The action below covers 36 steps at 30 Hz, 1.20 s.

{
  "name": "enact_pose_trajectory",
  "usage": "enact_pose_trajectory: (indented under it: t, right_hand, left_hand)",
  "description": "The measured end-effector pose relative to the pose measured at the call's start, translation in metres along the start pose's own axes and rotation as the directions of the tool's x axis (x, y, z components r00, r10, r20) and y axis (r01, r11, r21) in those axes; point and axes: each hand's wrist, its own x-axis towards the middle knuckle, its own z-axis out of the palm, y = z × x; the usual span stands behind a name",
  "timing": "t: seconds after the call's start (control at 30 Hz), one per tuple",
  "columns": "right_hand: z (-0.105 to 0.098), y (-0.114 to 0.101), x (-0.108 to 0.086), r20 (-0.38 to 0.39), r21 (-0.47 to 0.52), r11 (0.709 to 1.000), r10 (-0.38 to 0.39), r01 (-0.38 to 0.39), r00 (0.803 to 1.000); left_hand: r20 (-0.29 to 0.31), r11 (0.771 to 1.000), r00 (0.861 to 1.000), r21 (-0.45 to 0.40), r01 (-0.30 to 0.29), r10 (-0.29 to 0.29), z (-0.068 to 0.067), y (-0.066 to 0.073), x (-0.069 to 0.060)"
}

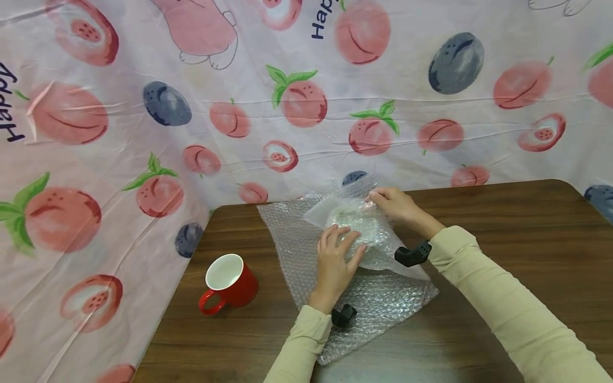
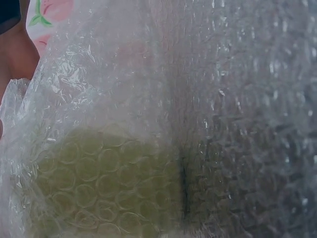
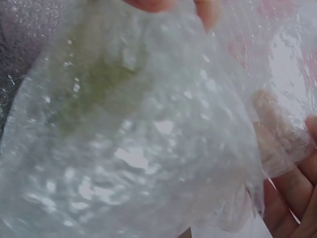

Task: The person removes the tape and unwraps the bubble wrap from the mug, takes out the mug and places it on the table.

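Bubble wrap point(image 1: 297, 244) lies spread on the table, its upper part folded over a pale green thing point(image 1: 356, 218) whose kind the layers hide. The left wrist view shows the same greenish shape point(image 2: 99, 183) blurred behind the bubbles. My left hand point(image 1: 333, 266) rests on the wrapped bundle from the near left, fingers spread. At the bundle's far right, my right hand point(image 1: 399, 210) pinches an edge of the wrap. In the right wrist view, fingers of the right hand point(image 3: 292, 193) show behind and beside the clear film.
A red mug point(image 1: 234, 284), white inside, stands upright left of the wrap, its handle towards the near left. The brown wooden table point(image 1: 503, 239) reaches a fruit-printed cloth point(image 1: 407, 138) at the back and left.
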Motion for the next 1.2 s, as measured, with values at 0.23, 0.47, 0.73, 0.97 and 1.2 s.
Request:
enact_pose_trajectory:
  t: [0.23,0.47,0.73,0.97,1.2]
  right_hand:
    - [-0.004,0.001,0.01,0.038,0.176,0.982,0.056,-0.062,0.998]
    - [-0.006,-0.002,0.021,-0.035,0.2,0.978,0.071,-0.062,0.997]
    - [-0.008,-0.005,0.033,-0.164,0.141,0.989,0.079,-0.056,0.983]
    - [-0.01,-0.009,0.043,-0.249,0.017,0.998,0.055,-0.053,0.967]
    - [-0.005,-0.013,0.052,-0.36,-0.076,0.995,0.035,-0.066,0.932]
  left_hand:
    - [-0.008,1.0,1.0,-0.002,0.013,-0.013,0.001,0.0,0.0]
    - [-0.036,1.0,0.999,-0.006,0.024,-0.025,0.002,0.002,0.0]
    - [-0.05,0.999,0.998,-0.012,0.033,-0.033,0.003,0.004,0.0]
    - [-0.06,0.999,0.997,-0.003,0.04,-0.04,0.004,0.002,-0.001]
    - [-0.066,0.999,0.997,-0.005,0.037,-0.038,0.003,0.003,-0.002]
